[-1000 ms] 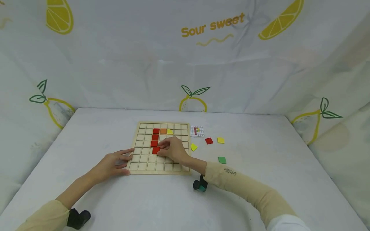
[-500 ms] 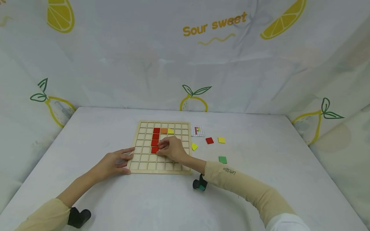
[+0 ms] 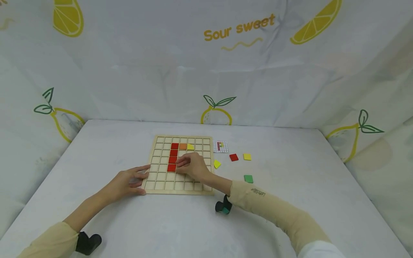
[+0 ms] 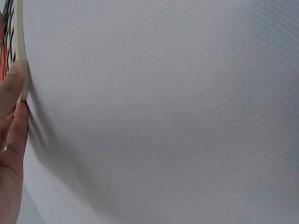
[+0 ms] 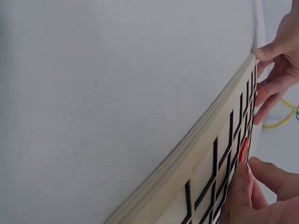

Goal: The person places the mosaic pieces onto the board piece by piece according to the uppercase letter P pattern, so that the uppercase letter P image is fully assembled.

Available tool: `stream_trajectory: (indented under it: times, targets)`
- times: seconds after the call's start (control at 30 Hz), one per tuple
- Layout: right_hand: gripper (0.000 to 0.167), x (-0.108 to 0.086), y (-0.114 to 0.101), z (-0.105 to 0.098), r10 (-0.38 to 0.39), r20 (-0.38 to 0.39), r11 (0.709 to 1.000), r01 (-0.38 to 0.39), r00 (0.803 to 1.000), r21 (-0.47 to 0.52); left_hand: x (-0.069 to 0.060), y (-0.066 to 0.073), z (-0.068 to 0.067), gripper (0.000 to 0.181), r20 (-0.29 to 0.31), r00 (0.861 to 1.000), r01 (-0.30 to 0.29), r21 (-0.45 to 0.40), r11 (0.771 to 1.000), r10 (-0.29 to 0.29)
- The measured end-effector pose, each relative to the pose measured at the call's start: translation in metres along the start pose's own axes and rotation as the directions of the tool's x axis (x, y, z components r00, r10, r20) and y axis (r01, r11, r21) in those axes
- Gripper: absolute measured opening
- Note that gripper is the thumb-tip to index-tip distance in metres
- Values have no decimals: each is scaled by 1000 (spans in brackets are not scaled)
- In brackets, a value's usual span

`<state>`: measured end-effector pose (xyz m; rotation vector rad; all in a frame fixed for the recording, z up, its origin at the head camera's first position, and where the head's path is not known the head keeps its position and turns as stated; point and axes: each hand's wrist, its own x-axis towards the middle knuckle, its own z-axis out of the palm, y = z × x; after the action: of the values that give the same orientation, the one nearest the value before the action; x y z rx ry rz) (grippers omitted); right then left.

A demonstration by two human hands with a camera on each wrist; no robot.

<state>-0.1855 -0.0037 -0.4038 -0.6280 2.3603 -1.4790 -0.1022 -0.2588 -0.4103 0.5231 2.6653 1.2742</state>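
Observation:
A pale wooden grid board [image 3: 160, 176] lies flat on the white table. Red square tiles run down one column, with an orange square [image 3: 183, 146] and a yellow piece [image 3: 190, 147] beside the top one. My right hand [image 3: 195, 166] reaches over the board, thumb and bent fingers at the lowest red tile [image 3: 171, 167]. In the right wrist view that red tile [image 5: 243, 149] shows at the fingertips; how firmly it is held is partly hidden. My left hand [image 3: 126, 183] rests against the board's left edge and near corner, fingers spread fairly straight.
Right of the board lie a small printed pattern card [image 3: 221, 146], a yellow rounded piece [image 3: 217, 164], a loose red tile [image 3: 233, 157], a yellow square [image 3: 247, 157] and a green square [image 3: 248, 178]. A white lemon-print cloth [image 3: 161, 79] hangs behind the table.
The lowest red tile has slid slightly left, from a bit out of line to in line with the red column. My right hand has barely moved and my left hand stays at the board.

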Motion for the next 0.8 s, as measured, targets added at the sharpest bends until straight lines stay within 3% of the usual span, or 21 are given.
stream_trajectory:
  times: [0.23, 0.47, 0.63, 0.8]
  targets:
    - [25, -21, 4, -26, 85, 18, 991, -86, 996, 107, 1, 3, 1, 57, 0, 1000, 4, 20, 1000, -4]
    - [32, -47, 21, -62, 135, 14, 983, -136, 991, 122, 0, 0, 2, 58, -2, 1000, 3, 38, 999, -3]
    - [37, -59, 37, -99, 107, -10, 992, -106, 994, 71, -1, 1, 1, 61, 3, 1000, 27, 12, 1000, -27]
    - [39, -55, 56, -137, 113, -65, 992, -116, 992, -45, -2, 3, 0, 64, 7, 1000, 22, -13, 1000, -22]
